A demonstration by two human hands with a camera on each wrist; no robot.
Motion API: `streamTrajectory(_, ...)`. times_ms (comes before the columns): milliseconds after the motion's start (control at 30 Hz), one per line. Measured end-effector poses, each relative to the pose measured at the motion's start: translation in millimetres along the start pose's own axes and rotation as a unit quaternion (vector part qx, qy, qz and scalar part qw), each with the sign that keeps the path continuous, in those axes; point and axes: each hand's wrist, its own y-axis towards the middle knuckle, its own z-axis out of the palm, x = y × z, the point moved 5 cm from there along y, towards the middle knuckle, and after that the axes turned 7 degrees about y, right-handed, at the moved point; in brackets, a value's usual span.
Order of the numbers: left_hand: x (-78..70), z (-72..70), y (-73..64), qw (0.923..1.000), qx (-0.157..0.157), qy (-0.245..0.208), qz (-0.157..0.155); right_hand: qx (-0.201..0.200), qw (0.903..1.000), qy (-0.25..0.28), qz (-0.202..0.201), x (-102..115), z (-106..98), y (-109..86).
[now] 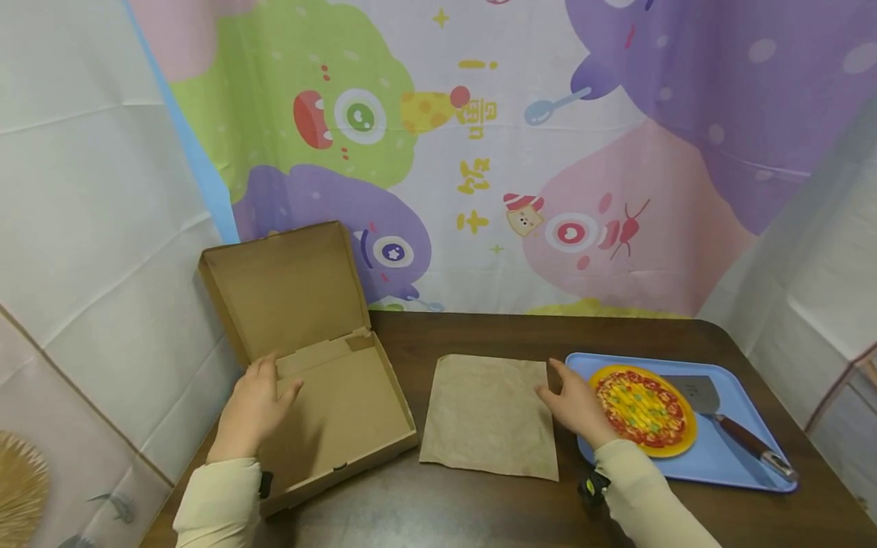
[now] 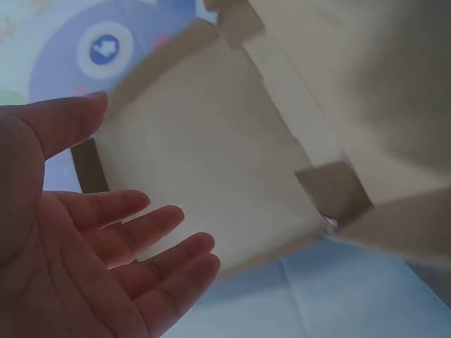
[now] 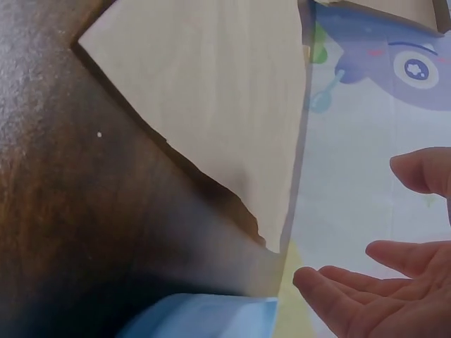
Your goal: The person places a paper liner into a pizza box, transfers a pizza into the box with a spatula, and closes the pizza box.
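Observation:
An open cardboard pizza box [image 1: 336, 411] stands at the left of the table, its lid [image 1: 288, 293] raised and leaning back. My left hand [image 1: 252, 407] is over the box's left side, fingers extended and holding nothing; the left wrist view shows its palm and spread thumb. A square of brown paper [image 1: 489, 418] lies flat right of the box. Between paper and tray my right hand [image 1: 575, 399] hovers, thumb apart from relaxed fingers, with nothing in it. A toy-like pizza [image 1: 644, 411] with a yellow crust sits on the blue tray [image 1: 726, 468].
A pizza server [image 1: 736, 434] with a dark handle lies on the tray, its blade partly behind the pizza. The dark wooden table [image 1: 384, 502] backs onto a cartoon-printed curtain [image 1: 479, 266]. White cloth walls [image 1: 103, 228] flank both sides.

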Motion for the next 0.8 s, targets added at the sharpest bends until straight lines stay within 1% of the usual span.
streamTrajectory(167,19.5,5.6,-3.5,0.9993,0.033,-0.003,-0.015,0.007,1.0,0.0,0.002,-2,4,-0.9)
streamTrajectory(300,33.4,10.7,-4.8,0.9979,0.058,0.003,-0.027,0.014,0.9998,0.0,0.013,-6,8,-1.5)
streamTrajectory(500,53.0,19.2,-9.9,0.9922,0.114,0.019,-0.047,0.025,0.9994,-0.001,0.024,-10,13,-1.5)
streamTrajectory(667,63.6,22.1,-11.6,0.9876,0.146,0.013,-0.056,0.033,0.9989,-0.007,0.032,-12,17,-2.5)
streamTrajectory(800,69.2,22.8,-14.7,0.9839,0.17,0.003,-0.055,0.032,0.9986,-0.011,0.039,-13,19,-1.7)
